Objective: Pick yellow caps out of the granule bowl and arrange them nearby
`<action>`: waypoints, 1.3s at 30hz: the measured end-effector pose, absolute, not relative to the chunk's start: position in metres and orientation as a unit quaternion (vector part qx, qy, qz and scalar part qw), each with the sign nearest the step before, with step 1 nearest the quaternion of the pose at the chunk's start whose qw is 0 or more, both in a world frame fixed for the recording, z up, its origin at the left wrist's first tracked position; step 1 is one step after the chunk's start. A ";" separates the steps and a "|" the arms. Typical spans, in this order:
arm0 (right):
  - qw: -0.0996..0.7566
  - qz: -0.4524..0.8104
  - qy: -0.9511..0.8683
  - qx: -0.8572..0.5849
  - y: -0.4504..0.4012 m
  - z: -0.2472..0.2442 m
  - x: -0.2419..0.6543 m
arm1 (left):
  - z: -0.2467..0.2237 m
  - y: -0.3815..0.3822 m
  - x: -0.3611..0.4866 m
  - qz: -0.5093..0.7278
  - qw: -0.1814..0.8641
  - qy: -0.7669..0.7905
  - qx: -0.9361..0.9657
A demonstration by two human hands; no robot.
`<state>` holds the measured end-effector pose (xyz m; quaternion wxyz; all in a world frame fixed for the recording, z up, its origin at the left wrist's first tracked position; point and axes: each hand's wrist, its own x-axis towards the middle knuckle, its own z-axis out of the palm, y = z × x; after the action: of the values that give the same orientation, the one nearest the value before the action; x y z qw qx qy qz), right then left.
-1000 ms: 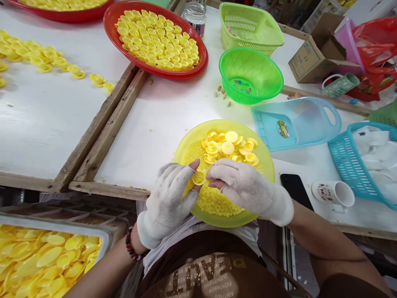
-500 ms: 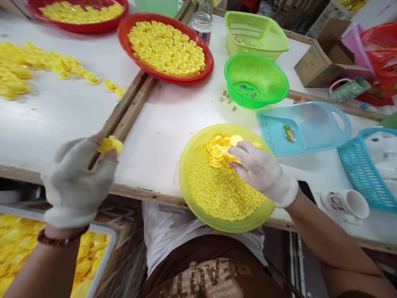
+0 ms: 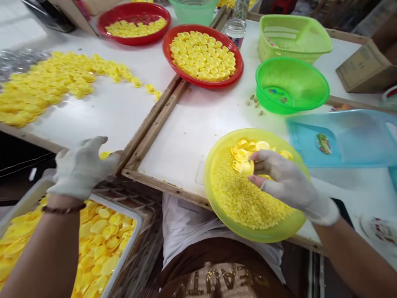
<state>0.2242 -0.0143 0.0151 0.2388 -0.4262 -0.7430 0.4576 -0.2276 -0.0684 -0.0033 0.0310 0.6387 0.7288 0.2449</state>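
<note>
My left hand, in a white fingerless-tipped glove, is over the front edge of the left table with thumb and fingers apart. A small yellow plastic piece shows on the table just beyond its thumb, partly hidden. My right hand, gloved the same way, is over a yellow basin. Its thumb and fingertips pinch a small yellow cup-shaped plastic piece. Inside the basin are tiny yellow pellets, with more cup-shaped pieces heaped at the far side.
At left, many yellow pieces spread over the table; a bin of them stands below. A red tray holds rows of them. A green bowl, blue dustpan and wooden divider strips are around.
My left hand has come down to the table edge and spread its fingers, letting go of its yellow pieces. My right hand has lifted a piece from the heap. The view has swung left.
</note>
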 end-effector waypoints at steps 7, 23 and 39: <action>0.268 0.717 -0.549 -0.336 -0.034 0.018 0.179 | 0.007 -0.077 -0.047 0.396 0.193 0.450 0.777; 0.004 0.379 -0.848 -0.370 -0.037 0.002 0.227 | -0.003 -0.066 0.000 0.149 0.065 0.458 0.874; 0.039 0.259 -0.876 -0.404 -0.043 0.005 0.232 | -0.018 -0.074 0.004 0.337 0.130 0.449 0.817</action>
<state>0.2319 -0.0434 0.0049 0.0392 -0.4041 -0.8763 0.2593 0.0037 -0.0740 -0.0180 0.1303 0.8170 0.4493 0.3372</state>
